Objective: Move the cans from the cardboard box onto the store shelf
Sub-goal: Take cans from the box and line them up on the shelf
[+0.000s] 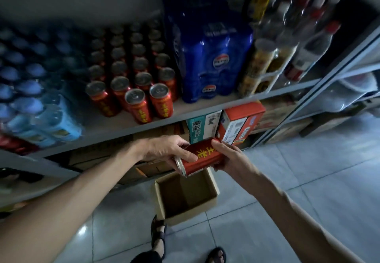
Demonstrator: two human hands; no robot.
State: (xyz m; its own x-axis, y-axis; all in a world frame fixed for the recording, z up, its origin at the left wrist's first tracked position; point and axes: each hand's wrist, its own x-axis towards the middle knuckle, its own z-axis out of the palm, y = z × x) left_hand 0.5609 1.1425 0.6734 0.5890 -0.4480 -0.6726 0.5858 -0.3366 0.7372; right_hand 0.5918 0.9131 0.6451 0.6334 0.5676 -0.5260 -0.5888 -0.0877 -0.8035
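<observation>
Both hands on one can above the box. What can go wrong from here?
1. The red can lies sideways, gripped by the left hand and right hand. A slip while changing grip could drop it into the cardboard box or onto the tile floor.
2. The front-row cans stand near the shelf edge. Setting this one down beside them might knock one off.

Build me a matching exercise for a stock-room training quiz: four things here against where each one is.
Things:
1. red can
2. cardboard box
3. blue pack
4. orange carton

Places:
a. on the floor
b. on the shelf, right of the standing cans
c. held by left hand and right hand
d. below that shelf

Pairs: 1-c, 2-a, 3-b, 4-d
</observation>
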